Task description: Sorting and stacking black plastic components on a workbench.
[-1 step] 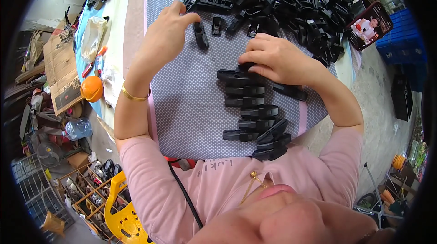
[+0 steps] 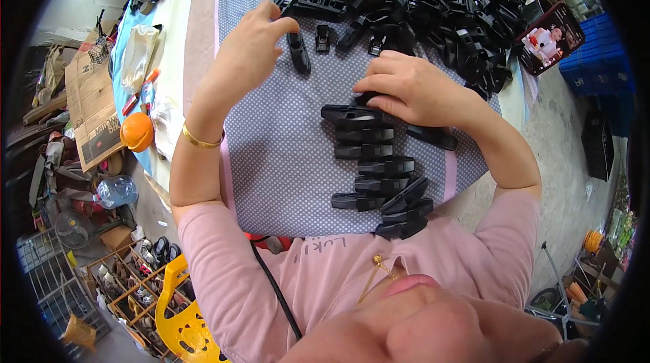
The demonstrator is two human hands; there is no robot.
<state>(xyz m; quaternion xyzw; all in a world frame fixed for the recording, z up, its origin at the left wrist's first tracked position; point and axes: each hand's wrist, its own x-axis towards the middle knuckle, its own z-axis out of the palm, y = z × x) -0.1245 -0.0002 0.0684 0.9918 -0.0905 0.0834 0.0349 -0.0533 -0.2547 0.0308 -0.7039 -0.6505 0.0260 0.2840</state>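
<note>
My right hand (image 2: 416, 89) is bent over the top end of a column of black plastic pieces, thumb and fingers closed on a small black piece (image 2: 366, 99) that they mostly hide. Just below it lies the topmost long piece (image 2: 349, 114) of the column. Beneath that, more black pieces (image 2: 384, 185) are laid side by side toward my body. Under my right wrist rests a single black piece (image 2: 433, 137). My left hand (image 2: 254, 48) hovers at the upper left, thumb and index finger apart, its thumb tip by the end of a lone black piece (image 2: 298, 53).
A big heap of black pieces (image 2: 433, 4) covers the far side of the dotted cloth (image 2: 284, 160). A phone (image 2: 552, 38) leans at the right edge. An orange round object (image 2: 137, 132) sits at the left edge, and a yellow chair (image 2: 179, 322) stands at the lower left.
The topmost long piece of the column has shifted very slightly left by my right hand. My left hand stays nearly still.
</note>
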